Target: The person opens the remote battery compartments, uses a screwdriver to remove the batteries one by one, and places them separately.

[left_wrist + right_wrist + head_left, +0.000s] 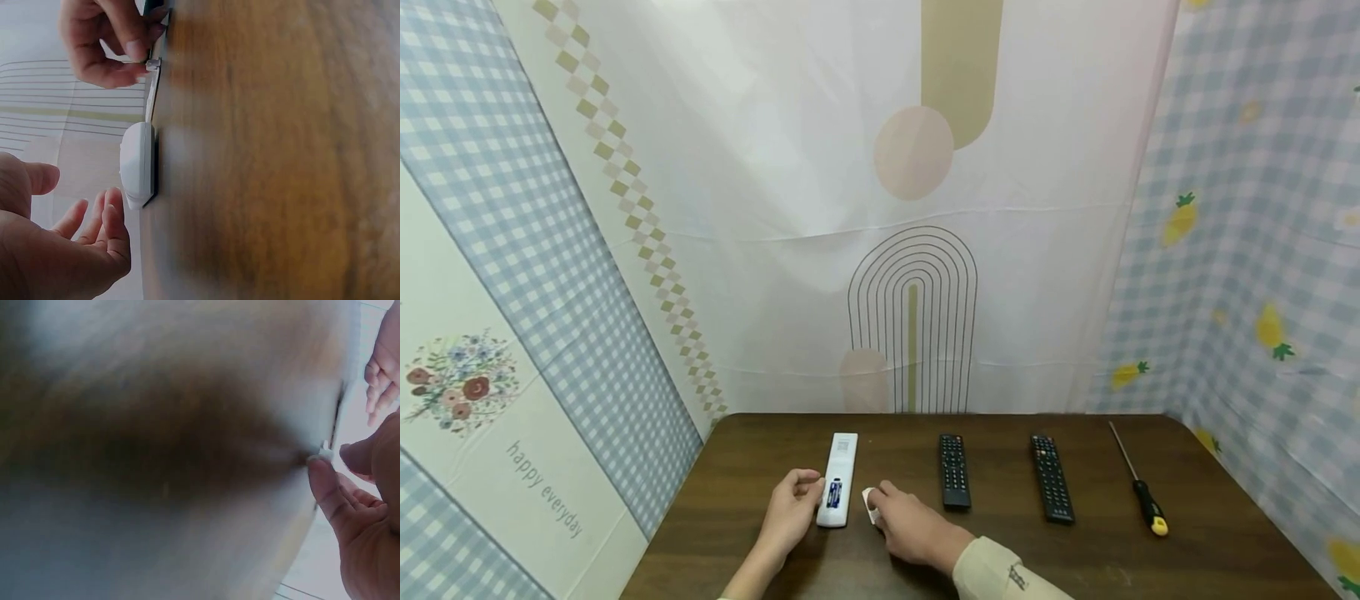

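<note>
A white remote control [842, 467] lies back up on the brown table, its battery bay uncovered. Two blue batteries [834, 493] sit side by side in that bay. My left hand [793, 510] is at the remote's left side with loosely bent fingers. In the left wrist view, the fingertips [112, 215] are close beside the white casing and grip nothing. To the right of the remote, my right hand [908, 521] holds a small white battery cover [870, 505] by its edge, low over the table. Its far end is partly hidden by the fingers.
Two black remote controls [954, 471] [1052, 479] lie to the right on the table [1000, 550]. Farther right is a screwdriver [1142, 492] with a black and yellow handle. A patterned cloth [775, 292] hangs behind the table's back edge.
</note>
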Demonstrator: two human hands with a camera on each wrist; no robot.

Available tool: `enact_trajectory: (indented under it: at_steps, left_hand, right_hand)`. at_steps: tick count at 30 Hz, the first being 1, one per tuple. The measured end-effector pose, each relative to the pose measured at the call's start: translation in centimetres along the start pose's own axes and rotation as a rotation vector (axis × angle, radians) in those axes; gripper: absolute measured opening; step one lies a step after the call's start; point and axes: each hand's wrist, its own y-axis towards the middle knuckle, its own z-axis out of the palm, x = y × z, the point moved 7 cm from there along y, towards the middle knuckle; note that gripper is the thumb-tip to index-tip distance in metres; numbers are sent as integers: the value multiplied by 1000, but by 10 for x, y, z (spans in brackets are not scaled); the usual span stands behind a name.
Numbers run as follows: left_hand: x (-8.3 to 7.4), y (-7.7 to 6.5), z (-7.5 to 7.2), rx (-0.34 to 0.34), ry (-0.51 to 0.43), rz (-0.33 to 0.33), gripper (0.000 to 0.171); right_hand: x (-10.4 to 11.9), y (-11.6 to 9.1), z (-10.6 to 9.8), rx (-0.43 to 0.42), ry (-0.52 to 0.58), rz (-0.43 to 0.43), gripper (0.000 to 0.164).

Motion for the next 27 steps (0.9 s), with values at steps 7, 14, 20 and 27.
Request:
enact_trajectory:
  at_steps: [7,14,20,27]
  left_hand:
    - [0,2,0,-6,0,-2,32]
    - [-2,4,-1,-6,-11,7,31]
    - [0,4,-4,-4,-16,4,30]
    - [-1,4,-2,2,-13,14,32]
  right_hand:
    - [-7,-25,-34,-69,11,-81,21]
    - [-47,-66,-71,-224,17,-74,19]
    - [-90,-98,-86,-269,100,60,17]
    - [-111,-112,-82,-240,128,171,17]
